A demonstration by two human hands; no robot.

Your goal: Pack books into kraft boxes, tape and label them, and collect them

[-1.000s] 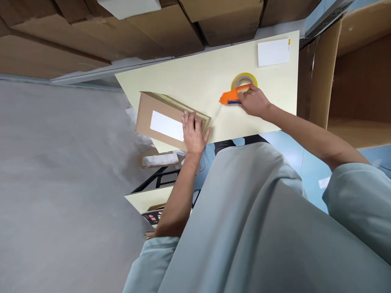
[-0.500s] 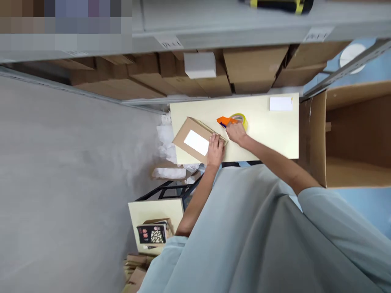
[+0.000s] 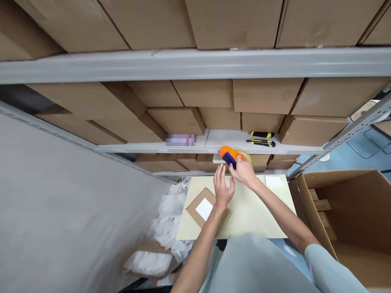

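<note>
Shelving backs the tape dispenser, its long axis pointing leftward.

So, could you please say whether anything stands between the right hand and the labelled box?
Yes: in this view, the left hand is between the right hand, which holds the orange tape dispenser, and the box, which the left forearm partly covers.

Free room is left on the table, right of the labelled box, but is crossed overhead by the right forearm. Forward passage is limited by shelving, rightward passage by the open carton.
</note>
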